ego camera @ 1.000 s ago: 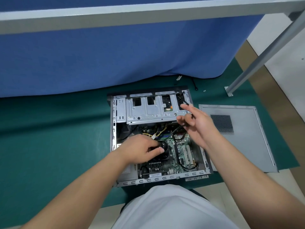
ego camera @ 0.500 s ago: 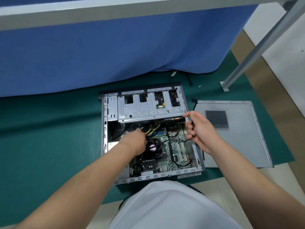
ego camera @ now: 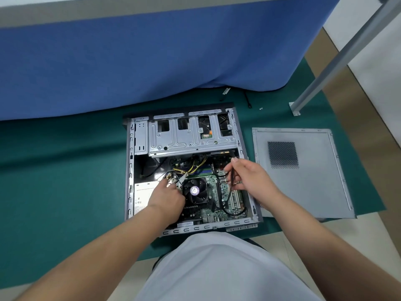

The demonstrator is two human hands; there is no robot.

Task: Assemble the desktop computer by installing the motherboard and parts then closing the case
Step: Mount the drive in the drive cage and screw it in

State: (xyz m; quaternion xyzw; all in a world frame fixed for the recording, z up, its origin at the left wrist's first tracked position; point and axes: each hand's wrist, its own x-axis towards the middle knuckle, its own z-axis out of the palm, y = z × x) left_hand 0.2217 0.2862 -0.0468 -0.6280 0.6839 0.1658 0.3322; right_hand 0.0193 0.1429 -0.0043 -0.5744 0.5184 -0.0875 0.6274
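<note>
My left hand (ego camera: 167,197) pinches a bundled yellow-and-black power connector (ego camera: 173,178) inside the open grey metal computer case (ego camera: 130,170). My right hand (ego camera: 249,177) grips thin black cables (ego camera: 231,181) above the green motherboard (ego camera: 217,192).

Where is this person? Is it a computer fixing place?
Probably a workshop or training room. The open computer case lies on a green mat on the floor, its side panel beside it, near a blue-draped table.

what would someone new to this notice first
The open grey metal computer case lies flat on the green mat, its green motherboard and round black cooler fan exposed. The left hand grips a cable connector beside the fan, and the right hand pinches thin black cables over the board. The detached grey side panel lies right of the case.
</note>
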